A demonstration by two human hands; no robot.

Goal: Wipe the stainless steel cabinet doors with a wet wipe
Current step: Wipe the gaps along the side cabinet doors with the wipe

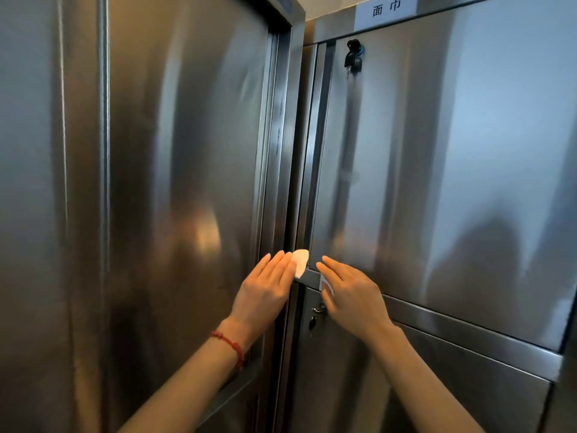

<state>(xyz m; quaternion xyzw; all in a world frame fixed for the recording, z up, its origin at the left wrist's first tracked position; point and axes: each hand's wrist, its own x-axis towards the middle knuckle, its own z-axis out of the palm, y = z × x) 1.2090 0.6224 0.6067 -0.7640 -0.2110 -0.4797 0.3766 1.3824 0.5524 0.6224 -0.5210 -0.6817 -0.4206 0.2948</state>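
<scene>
Two stainless steel cabinets meet at a corner. My left hand (pixel 265 292) lies flat with straight fingers and presses a white wet wipe (pixel 300 262) against the vertical edge between the left door (pixel 187 151) and the right upper door (pixel 437 167). My right hand (pixel 349 292) lies flat with straight fingers on the horizontal bar under the right upper door, and a bit of white wipe (pixel 326 285) shows under its thumb side. A red string bracelet is on my left wrist.
A bunch of dark keys (pixel 353 57) hangs from the lock at the top left of the right upper door. A white label (pixel 385 9) sits above it. Below my right hand, the lower door (pixel 359 385) has a keyhole and small latch (pixel 315 317).
</scene>
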